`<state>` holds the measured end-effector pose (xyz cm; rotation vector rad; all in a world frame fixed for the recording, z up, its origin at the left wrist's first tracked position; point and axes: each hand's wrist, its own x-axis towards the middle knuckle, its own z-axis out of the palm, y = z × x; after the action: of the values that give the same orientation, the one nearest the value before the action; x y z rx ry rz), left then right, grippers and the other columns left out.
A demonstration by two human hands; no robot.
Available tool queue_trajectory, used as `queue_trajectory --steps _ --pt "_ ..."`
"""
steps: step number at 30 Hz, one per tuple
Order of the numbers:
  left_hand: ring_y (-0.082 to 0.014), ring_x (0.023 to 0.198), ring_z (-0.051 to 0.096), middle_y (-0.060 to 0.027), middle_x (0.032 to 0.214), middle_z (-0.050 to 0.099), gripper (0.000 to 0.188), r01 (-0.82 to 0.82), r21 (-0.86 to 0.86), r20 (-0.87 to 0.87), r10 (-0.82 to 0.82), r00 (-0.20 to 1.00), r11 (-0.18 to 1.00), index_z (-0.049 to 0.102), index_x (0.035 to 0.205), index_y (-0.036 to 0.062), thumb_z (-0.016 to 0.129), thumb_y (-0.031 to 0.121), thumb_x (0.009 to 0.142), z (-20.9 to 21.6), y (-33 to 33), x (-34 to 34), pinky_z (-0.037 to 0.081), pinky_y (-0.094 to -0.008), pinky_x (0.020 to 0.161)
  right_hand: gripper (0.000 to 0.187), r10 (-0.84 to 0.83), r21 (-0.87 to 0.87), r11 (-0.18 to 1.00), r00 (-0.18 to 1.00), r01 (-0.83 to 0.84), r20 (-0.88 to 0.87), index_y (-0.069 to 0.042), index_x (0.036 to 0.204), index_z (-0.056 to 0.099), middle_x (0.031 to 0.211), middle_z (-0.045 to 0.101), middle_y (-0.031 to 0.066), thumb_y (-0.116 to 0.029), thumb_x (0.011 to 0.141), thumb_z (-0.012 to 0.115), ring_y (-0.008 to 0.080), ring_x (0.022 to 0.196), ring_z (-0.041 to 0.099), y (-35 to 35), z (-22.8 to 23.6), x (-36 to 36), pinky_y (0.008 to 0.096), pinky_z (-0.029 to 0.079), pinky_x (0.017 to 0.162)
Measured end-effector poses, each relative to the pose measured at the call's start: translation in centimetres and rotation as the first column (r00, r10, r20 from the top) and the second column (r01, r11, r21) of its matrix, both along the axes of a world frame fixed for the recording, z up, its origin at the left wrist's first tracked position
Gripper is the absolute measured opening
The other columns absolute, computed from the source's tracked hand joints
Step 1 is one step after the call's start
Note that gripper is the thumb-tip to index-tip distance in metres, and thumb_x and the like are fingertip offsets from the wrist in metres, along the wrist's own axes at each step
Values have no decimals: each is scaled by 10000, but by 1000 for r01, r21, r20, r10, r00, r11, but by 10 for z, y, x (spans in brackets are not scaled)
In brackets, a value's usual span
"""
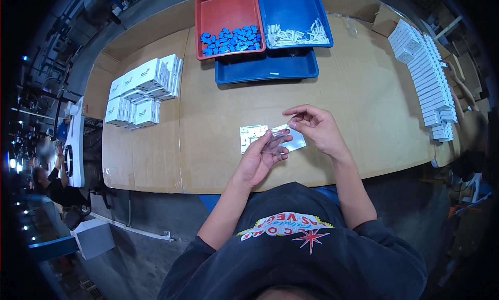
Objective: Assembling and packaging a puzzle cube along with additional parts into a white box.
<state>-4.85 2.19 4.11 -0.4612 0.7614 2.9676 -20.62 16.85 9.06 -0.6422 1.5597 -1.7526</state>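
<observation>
In front of me lies a white piece with molded shapes or cutouts [251,135], and beside it on the right a plain white flat piece [297,141]. Whether the two are joined is hidden behind my fingers. Above them, my left hand [258,158] holds a crumpled clear plastic bag [279,134], palm up with its fingers curled around it. My right hand [318,129] pinches the bag's upper end between thumb and forefinger. What the bag contains, if anything, is too small to make out.
At the far side a red tray [228,9] holds blue parts, and a blue tray [293,11] holds white sticks. Both rest over a lower blue tray [267,71]. White boxes [143,94] are stacked left; a long row of white boxes [426,76] stands right. Cardboard [218,165] covers the table.
</observation>
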Motion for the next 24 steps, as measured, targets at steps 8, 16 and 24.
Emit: queue_trajectory --steps 8,16,24 --pt "-200 995 693 -168 1257 711 458 -32 -142 14 34 999 989 599 1358 14 427 377 1137 26 8 8 566 -364 907 105 309 158 951 865 -267 -396 16 982 764 1285 684 111 2 881 741 177 1083 681 -4 27 -9 314 546 908" --pt "-216 1003 700 -158 1241 706 444 -9 -153 -14 7 1000 988 605 1331 4 446 368 1134 21 13 15 582 -363 896 117 543 156 833 733 -531 -410 24 992 757 1287 697 133 -21 919 676 259 1155 678 -1 31 -19 378 533 978" --pt "-234 1009 701 -143 1189 700 422 -4 -69 -25 2 1000 998 618 1291 0 457 357 1133 21 12 1 587 -377 894 221 520 214 853 738 -476 -431 15 1052 764 1313 688 156 -142 1024 611 286 1177 670 -3 30 -21 387 520 1003"
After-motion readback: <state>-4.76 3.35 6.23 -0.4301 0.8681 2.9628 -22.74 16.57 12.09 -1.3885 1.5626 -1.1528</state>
